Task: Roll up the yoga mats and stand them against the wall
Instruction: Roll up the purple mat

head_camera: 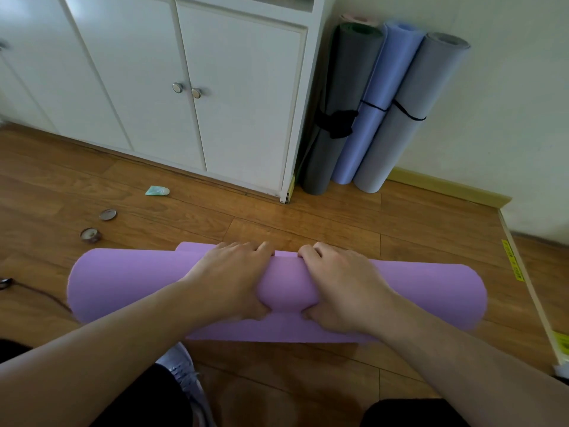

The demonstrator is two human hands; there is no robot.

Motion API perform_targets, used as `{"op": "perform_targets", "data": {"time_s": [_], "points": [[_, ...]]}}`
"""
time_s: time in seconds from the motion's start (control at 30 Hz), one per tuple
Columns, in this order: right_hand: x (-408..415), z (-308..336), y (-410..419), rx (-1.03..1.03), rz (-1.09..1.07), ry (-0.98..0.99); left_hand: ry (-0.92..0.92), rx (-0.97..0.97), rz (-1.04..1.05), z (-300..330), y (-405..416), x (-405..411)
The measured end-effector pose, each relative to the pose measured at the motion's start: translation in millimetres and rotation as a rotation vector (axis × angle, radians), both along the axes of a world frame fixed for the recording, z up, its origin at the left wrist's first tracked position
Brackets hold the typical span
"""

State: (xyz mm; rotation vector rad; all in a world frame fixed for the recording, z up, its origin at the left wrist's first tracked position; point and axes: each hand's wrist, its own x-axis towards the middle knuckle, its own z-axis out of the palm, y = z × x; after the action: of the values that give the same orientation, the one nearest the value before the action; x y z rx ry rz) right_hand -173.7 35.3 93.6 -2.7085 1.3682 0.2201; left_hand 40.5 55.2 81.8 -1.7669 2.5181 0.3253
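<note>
A purple yoga mat (pixel 129 285) lies rolled across the wooden floor in front of me, a short loose edge showing on its far side. My left hand (pixel 228 278) and my right hand (pixel 341 288) press side by side on the middle of the roll, fingers curled over its far side and thumbs tucked under the near side. Against the far wall stand three rolled mats: a dark grey mat (pixel 335 97), a blue mat (pixel 375 97) and a light grey mat (pixel 406 112), each tied with a black band. A pink roll (pixel 357 18) peeks out behind them.
A white cabinet (pixel 240 97) with two knobbed doors stands left of the standing mats. A small tin (pixel 90 235), its lid (pixel 108 214) and a crumpled green wrapper (pixel 157 190) lie on the floor to the left. My shoe (pixel 184 371) is below the roll.
</note>
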Motion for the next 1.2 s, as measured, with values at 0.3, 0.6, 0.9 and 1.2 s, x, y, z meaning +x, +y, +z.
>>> {"op": "perform_targets", "data": {"time_s": [0.3,0.6,0.9,1.2], "points": [[-3.3,2.8,-2.3,0.031,-0.005,0.007,0.002,-0.044,0.018,-3.9,-2.9,-0.6],[-2.9,5.7,-5.9,0.067,-0.041,0.005,-0.062,-0.105,-0.061,-11.5,3.2,-0.1],[-2.5,3.5,-0.6,0.035,-0.01,0.054,0.061,0.02,0.033,-2.9,-3.9,-0.4],[-2.5,7.6,-3.2,0.094,-0.059,0.01,-0.051,-0.089,-0.057,-12.6,-1.3,-0.6]]}}
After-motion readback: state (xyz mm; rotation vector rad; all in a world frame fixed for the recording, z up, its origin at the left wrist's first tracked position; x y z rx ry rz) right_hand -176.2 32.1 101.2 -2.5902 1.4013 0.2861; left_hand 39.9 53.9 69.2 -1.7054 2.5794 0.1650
